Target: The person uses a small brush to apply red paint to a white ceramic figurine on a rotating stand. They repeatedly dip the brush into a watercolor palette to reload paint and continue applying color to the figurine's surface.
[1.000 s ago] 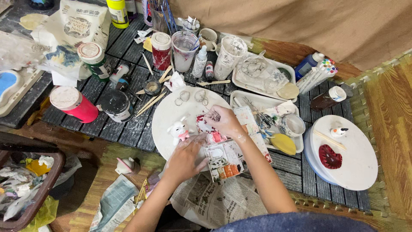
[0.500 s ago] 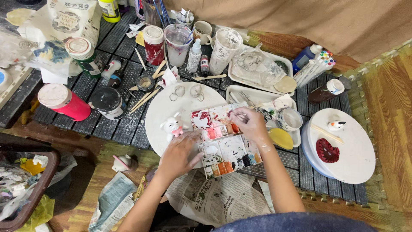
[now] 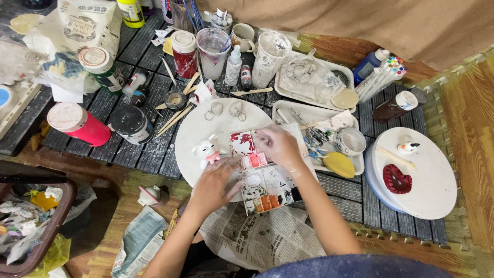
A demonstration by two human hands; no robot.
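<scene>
both of your hands rest on the paint palette (image 3: 265, 177), which lies across the near edge of the round white board (image 3: 206, 126) at the table's near edge. your left hand (image 3: 215, 184) lies flat on the palette's near-left side, fingers spread and released, grasping nothing. your right hand (image 3: 278, 145) bends over its far end, fingers curled; you cannot tell if they pinch anything. a small white figurine (image 3: 206, 151) stands just beside the left hand. newspaper (image 3: 257, 234) lies below the palette.
</scene>
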